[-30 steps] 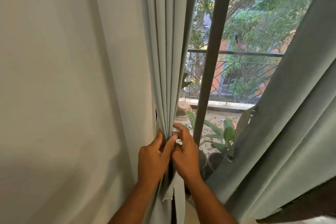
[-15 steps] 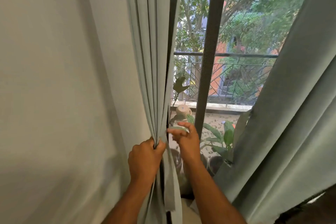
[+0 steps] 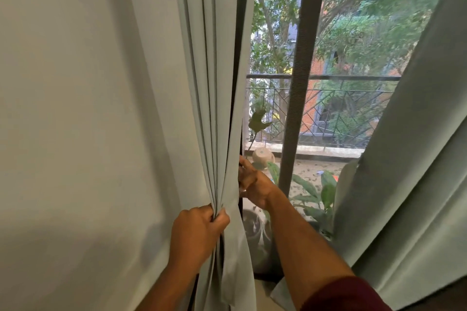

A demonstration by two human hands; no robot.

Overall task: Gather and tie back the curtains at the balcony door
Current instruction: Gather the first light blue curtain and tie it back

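The pale grey-green left curtain (image 3: 214, 83) hangs in tight folds beside the balcony door. My left hand (image 3: 199, 232) is shut on the gathered folds at waist height, pinching them into a bunch. My right hand (image 3: 255, 184) is a little higher, at the curtain's right edge, with its fingertips curled behind the fabric. A pale sliver of the tie-back (image 3: 242, 188) shows at its fingers; the rest is hidden. The right curtain (image 3: 404, 159) hangs loose and slants across the right side, untouched.
A plain wall (image 3: 75, 108) fills the left. The dark door frame post (image 3: 295, 108) stands just right of my right hand. Behind the glass are potted plants (image 3: 316, 192), a pot (image 3: 252, 230) and the balcony railing (image 3: 328, 77).
My hands have parted. The left stayed clamped on the folds, now lower in view. The right rose with the pale strip and moved behind the curtain's right edge. The view shifted left.
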